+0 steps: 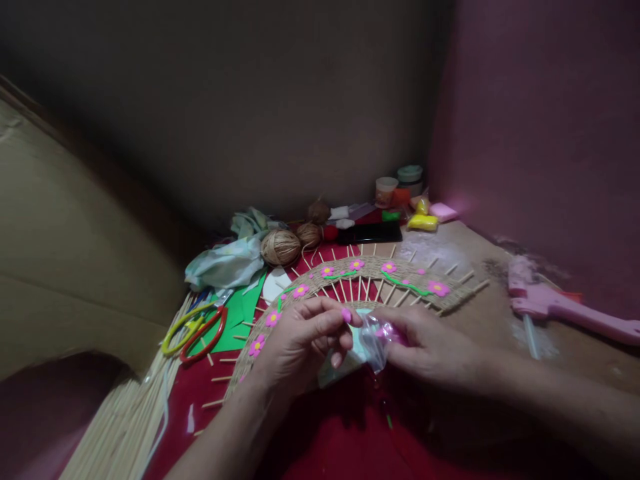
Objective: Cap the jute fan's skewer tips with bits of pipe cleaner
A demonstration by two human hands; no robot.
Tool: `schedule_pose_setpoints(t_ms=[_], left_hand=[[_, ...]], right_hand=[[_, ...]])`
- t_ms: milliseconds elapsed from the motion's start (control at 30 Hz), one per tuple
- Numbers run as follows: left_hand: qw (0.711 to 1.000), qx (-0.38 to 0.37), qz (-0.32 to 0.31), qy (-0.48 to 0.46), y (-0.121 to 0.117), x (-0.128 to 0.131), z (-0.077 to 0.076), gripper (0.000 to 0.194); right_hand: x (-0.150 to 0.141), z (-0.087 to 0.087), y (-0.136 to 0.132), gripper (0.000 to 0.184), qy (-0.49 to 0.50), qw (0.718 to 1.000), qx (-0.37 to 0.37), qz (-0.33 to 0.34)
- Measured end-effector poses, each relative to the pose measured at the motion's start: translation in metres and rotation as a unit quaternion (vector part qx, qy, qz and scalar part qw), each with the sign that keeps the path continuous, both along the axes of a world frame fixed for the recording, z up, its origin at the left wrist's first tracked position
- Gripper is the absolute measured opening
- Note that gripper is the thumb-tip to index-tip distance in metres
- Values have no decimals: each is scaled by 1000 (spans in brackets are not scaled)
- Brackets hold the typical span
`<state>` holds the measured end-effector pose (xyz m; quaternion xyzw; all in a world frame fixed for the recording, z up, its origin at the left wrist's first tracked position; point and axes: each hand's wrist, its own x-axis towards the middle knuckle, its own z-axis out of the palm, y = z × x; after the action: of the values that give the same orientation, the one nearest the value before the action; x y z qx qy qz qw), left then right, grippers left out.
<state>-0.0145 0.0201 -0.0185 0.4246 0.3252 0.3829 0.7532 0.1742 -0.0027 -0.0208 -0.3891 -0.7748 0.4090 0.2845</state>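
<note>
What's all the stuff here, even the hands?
Woven arch: one, tan, pink-flowered, middle
Twine balls: several, brown, back
Scissors: count unclear, yellow-red handles, left
Sticks: many, pale, lower left
Paper: count unclear, green, left
Cloth: count unclear, pale, back left
Phone: one, black, back
Cup: one, pale, back
Jar: one, greenish, back
Packet: at least one, yellow, back
Glue gun: one, pink, right
Covering: one, red, underneath
Lump: one, pink, middle
Bag: one, clear and pink, middle
Left hand: one, bare, middle
Right hand: one, bare, centre right

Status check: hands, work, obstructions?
Left hand: pinching small pink lump. Right hand: holding clear plastic packet, pink inside. Curved tan woven strip with pink flowers: partly hidden by left hand.
</note>
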Motion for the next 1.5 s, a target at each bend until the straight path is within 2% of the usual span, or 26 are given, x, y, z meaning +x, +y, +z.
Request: schedule_pose_setpoints(t_ms=[200,300,433,567,767,1000,1200,1367,1500], left_hand=[[1000,17,-4,14,0,1,2,12],[1000,13,3,-9,1,2,2,7],[999,-1,22,-32,0,3,2,21],[999,-16,-18,-22,0,3,0,10],[999,-49,-18,-12,2,1,-2,23],[998,-12,-44,-45,3,1,-3,7],[996,1,-36,-81,1,3,-3,14],[998,-24,-10,-63,2,2,-3,7],[997,-38,-27,-63,2,1,-7,8]], right_hand=[[3,-1,-1,20,-35,999,3,2],[3,-1,-2,20,-38,999,8,7],[4,2,-3,17,-55,998,10,15],[6,5,-8,14,-94,994,-14,56],[11,1,-11,14,-128,985,-30,110],[13,5,-11,12,-149,982,-5,119],[14,7,-13,11,-186,975,18,119],[14,7,-12,12,-196,972,17,127],[14,8,-11,12,-197,972,19,128]])
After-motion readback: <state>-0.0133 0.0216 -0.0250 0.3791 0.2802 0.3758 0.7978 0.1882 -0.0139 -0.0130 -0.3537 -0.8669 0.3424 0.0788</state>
